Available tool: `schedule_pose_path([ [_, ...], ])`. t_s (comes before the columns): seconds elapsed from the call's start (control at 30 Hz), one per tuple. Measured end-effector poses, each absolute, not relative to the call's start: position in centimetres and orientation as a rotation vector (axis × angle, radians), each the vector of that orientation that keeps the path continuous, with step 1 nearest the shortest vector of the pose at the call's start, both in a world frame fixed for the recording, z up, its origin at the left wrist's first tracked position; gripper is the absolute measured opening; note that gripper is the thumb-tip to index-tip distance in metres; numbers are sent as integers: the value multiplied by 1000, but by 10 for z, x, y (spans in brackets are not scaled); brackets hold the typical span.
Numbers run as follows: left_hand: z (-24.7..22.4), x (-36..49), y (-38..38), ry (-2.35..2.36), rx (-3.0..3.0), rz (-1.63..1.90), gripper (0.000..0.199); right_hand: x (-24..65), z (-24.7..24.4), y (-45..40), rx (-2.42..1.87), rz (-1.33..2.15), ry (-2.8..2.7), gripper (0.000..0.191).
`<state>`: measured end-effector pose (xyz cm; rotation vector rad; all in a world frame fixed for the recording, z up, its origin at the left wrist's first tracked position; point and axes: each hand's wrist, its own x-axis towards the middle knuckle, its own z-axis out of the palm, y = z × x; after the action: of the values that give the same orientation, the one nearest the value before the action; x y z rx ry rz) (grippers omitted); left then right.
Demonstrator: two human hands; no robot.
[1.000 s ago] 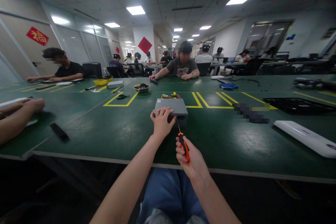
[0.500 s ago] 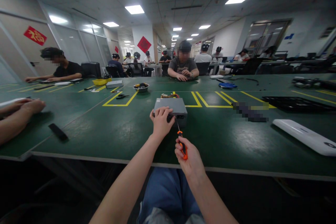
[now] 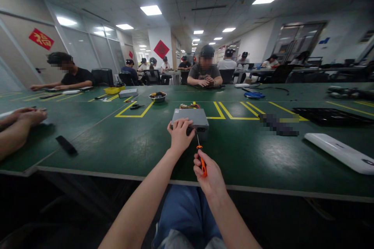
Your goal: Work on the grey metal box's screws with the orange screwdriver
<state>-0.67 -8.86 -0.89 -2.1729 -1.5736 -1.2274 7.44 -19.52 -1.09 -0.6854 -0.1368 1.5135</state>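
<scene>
A grey metal box (image 3: 193, 116) with a socket on its near face and coloured wires behind it rests on the green table (image 3: 117, 144). My left hand (image 3: 181, 135) lies over the box's near left edge, its fingers spread across the top and front. In my right hand (image 3: 207, 168) is an orange and black screwdriver (image 3: 203, 166), held with fingers wrapped round the handle. Its thin shaft points up at the box's near face, close to my left thumb. Whether the tip touches the box is too small to tell.
A dark bar (image 3: 66, 145) lies left, near another person's hands (image 3: 27, 118). A metal bowl (image 3: 157, 97) and yellow tray (image 3: 113, 90) stand further back. Right are a white casing (image 3: 339, 151), black panel (image 3: 330, 116) and blue item (image 3: 254, 95). A person sits opposite.
The screwdriver handle has turned slightly in my right hand, which has shifted a little to the left. My left hand stays on the box.
</scene>
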Motion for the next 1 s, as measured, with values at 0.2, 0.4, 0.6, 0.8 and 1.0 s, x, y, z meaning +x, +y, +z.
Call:
schedule_pose_path([
  [0.2,-9,-6,-89,-1587,-2172,-1209,26,79,-10,-194,-631,1664,-120,24],
  [0.4,-10,-7,-88,-1569,-2170,-1228,26,77,-14,-191,-655,1557,-142,13],
  [0.6,-10,-7,-88,-1586,-2177,-1198,26,76,-13,-192,-660,1576,-128,11],
  [0.8,-10,-6,-88,-1564,-2165,-1229,26,77,-13,-191,-653,1605,-141,15],
  [1.0,-10,-7,-88,-1571,-2165,-1224,26,75,-17,-189,-662,1533,-159,13],
])
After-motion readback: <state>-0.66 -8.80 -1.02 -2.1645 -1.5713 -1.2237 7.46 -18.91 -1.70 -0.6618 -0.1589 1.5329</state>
